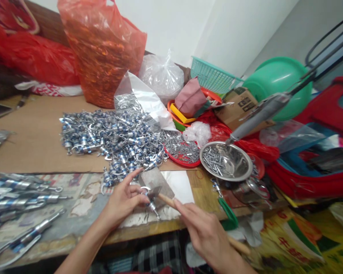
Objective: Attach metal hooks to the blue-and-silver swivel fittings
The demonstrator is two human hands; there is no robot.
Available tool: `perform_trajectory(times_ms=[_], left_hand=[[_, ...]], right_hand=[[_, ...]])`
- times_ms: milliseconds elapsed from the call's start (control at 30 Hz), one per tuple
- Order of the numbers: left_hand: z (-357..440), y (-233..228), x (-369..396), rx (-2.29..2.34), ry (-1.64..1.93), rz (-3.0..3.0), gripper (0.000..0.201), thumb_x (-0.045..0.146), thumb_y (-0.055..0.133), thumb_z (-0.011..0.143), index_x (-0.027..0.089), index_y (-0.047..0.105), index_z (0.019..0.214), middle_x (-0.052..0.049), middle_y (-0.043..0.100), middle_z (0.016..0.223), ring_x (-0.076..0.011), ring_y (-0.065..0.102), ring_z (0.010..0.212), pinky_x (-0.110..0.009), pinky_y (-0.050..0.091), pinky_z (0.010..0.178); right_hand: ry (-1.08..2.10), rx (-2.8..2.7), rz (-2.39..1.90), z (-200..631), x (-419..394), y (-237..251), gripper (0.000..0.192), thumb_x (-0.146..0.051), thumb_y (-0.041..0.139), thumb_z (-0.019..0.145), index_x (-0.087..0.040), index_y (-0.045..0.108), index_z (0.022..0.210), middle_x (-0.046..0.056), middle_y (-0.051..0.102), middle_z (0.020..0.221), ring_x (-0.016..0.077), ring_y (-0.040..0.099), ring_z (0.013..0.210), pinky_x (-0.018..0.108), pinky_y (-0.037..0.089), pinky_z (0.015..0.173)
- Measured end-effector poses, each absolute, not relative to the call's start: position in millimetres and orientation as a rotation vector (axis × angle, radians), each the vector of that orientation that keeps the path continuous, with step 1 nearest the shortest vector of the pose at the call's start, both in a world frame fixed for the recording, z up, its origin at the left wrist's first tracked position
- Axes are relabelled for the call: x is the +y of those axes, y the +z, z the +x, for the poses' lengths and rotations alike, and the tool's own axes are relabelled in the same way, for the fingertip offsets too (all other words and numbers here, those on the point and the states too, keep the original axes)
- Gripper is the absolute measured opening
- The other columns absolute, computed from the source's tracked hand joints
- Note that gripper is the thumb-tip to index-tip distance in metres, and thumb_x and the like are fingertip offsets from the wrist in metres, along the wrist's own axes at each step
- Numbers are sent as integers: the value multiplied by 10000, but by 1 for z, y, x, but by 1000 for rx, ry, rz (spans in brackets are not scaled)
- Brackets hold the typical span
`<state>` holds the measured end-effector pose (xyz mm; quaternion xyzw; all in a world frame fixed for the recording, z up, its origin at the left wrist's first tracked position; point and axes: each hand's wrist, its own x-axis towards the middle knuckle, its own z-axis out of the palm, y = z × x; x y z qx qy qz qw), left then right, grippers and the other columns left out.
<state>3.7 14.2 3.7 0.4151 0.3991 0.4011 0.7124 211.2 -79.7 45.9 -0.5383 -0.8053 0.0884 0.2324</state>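
Observation:
My right hand point(201, 228) is closed round the wooden handle of a small hammer point(167, 199). Its dark metal head is at the fitting in my other hand; whether they touch I cannot tell. Between its thumb and fingers my left hand point(125, 199) pinches a silvery metal hook fitting point(152, 207), partly hidden by the hammer head. Just behind both lies a grey metal block point(156, 182) on the worktable. Close to my left fingertips spreads a large pile of similar fittings point(114, 137) with blue bands.
More fittings point(20, 194) lie at the left. A steel bowl of pins point(242, 167) and a red tray of small metal parts point(185, 164) stand right of the pile. Plastic bags point(103, 53) line the back. A grey-handled tool point(260, 114) leans above the bowl.

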Motion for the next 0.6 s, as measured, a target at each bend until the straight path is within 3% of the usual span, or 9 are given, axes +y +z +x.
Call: perform_trajectory(times_ms=[200, 300, 433, 500, 600], left_hand=[[4, 5, 13, 905, 904, 913, 856, 106, 690, 562, 163, 268, 1304, 26, 640, 626, -126, 598, 540, -246, 494, 552], [3, 7, 12, 954, 896, 916, 777, 117, 699, 546, 149, 367, 1248, 23, 656, 624, -139, 612, 561, -254, 499, 567], [3, 9, 11, 1104, 882, 1022, 310, 181, 696, 540, 141, 652, 845, -15, 687, 624, -171, 631, 590, -300, 513, 624], [2, 10, 11, 1180, 916, 1136, 135, 199, 693, 531, 159, 688, 659, -30, 691, 633, -186, 632, 617, -311, 511, 643], [4, 9, 11, 1198, 1031, 1298, 55, 189, 704, 499, 182, 703, 553, -39, 668, 707, -188, 621, 700, -284, 500, 666]], right_hand=[[281, -2082, -1484, 207, -85, 33, 482, -93, 400, 839, -255, 386, 1292, 70, 619, 997, 167, 602, 855, 262, 494, 730], [437, -2009, -1539, 215, -75, 27, 404, -149, 435, 841, -246, 471, 1231, 59, 630, 975, 160, 602, 859, 260, 494, 745], [459, -1794, -1677, 234, -37, 10, 356, -257, 510, 811, -176, 549, 1155, 89, 622, 1064, 200, 591, 939, 323, 478, 806], [466, -1922, -1737, 242, -14, 3, 315, -285, 496, 818, -178, 592, 1099, 75, 651, 1016, 201, 615, 882, 316, 494, 756], [283, -2131, -1850, 251, 21, 2, 288, -263, 403, 870, -191, 631, 1031, 54, 665, 958, 168, 611, 848, 266, 480, 739]])
